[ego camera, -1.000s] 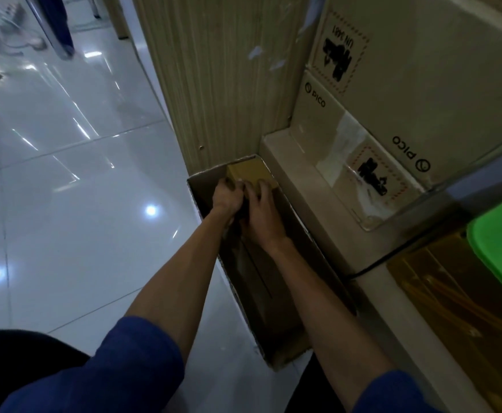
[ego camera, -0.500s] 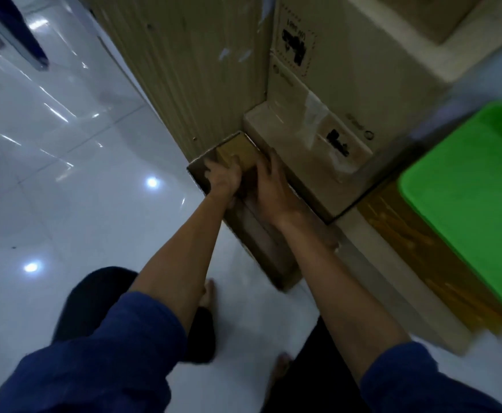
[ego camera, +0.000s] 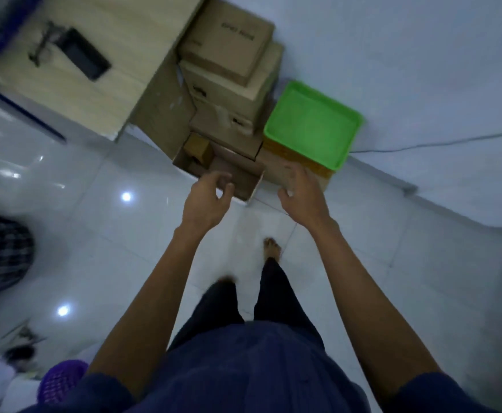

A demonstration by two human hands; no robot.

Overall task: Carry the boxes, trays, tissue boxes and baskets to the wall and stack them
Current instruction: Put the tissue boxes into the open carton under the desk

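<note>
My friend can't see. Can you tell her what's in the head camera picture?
Two empty hands, left hand and right hand, hang open above an open cardboard box on the floor. Behind it, stacked boxes and a green tray stand against the wall.

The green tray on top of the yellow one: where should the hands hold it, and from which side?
Probably from above, hands on its two opposite short rims. The green tray lies flat and open upward, its raised rim free all around; the cardboard boxes crowd its left side.
</note>
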